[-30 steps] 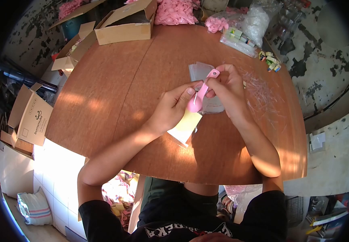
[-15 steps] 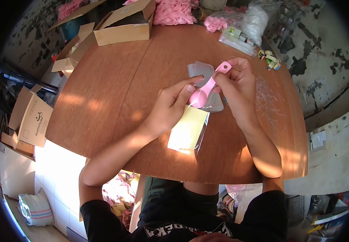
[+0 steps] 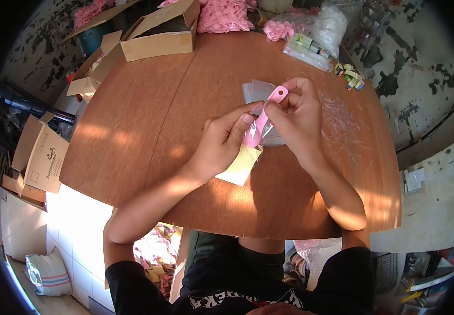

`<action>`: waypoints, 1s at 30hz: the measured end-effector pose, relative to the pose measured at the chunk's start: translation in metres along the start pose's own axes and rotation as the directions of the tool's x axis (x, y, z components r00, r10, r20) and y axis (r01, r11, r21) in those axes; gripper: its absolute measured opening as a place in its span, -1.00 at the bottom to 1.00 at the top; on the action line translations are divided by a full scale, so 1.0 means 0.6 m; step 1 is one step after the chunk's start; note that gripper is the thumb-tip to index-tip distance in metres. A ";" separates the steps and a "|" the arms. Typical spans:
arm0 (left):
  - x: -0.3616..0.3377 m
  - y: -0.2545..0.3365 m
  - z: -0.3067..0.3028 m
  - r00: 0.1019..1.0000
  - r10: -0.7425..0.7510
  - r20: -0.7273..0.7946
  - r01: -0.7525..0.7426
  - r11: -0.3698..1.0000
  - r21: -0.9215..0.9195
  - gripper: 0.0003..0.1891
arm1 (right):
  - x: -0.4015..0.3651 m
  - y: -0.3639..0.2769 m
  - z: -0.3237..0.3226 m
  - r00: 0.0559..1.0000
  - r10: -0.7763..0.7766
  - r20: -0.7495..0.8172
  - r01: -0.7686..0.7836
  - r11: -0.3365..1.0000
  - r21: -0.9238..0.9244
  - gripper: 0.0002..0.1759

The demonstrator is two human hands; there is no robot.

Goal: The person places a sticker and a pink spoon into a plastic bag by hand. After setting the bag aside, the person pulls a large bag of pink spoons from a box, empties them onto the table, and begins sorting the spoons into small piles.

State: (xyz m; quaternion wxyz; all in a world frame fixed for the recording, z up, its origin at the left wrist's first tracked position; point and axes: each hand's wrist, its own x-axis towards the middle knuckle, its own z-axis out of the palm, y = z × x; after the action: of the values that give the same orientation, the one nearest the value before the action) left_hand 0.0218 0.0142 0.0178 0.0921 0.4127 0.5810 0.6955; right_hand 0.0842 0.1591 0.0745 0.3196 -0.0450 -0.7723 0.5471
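Sunlit patches, dark vignetted edges, perhaps slight blur.

Upper end of yellow card [image 3: 241, 167], nearer the body than the grip: covered by pink spoon [image 3: 264, 116] and left hand [image 3: 219, 139]; its join to the spoon, if any, unclear. Some fingertips of right hand [image 3: 300, 115]: hidden behind its own thumb and palm. Clear bags [image 3: 252, 92], beyond the grip: partly covered, count unreadable. Thin clear strips [image 3: 342, 121], right of grip: too fine to separate. Pink pile [image 3: 224, 18], farthest beyond grip: cut by top edge.
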 end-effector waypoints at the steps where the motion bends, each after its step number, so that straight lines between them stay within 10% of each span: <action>1: 0.000 -0.001 0.000 0.999 0.036 -0.007 -0.036 0.999 0.008 -0.62 | 0.000 0.000 0.000 1.000 -0.027 0.011 0.027 1.000 0.003 -0.63; 15: 0.005 0.014 -0.007 0.999 -0.034 0.035 0.039 0.985 -0.166 -0.52 | 0.013 -0.006 -0.025 0.903 -0.291 0.317 0.341 0.933 -0.113 -0.87; 17: 0.006 0.017 -0.007 1.000 -0.013 0.016 0.014 0.994 -0.106 -0.51 | 0.015 -0.004 -0.027 0.773 -0.479 0.415 0.604 0.755 -0.255 -0.90; 30: -0.003 0.022 -0.001 0.992 -0.064 0.113 0.074 0.993 -0.087 -0.56 | 0.009 -0.022 -0.031 0.715 -0.596 0.364 0.697 0.567 -0.439 -0.89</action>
State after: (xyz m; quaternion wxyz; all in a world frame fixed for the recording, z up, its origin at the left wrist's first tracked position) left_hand 0.0275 0.0086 0.0288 0.1667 0.4256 0.5566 0.6938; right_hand 0.0933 0.1713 0.0920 0.4019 0.2002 -0.8812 0.1478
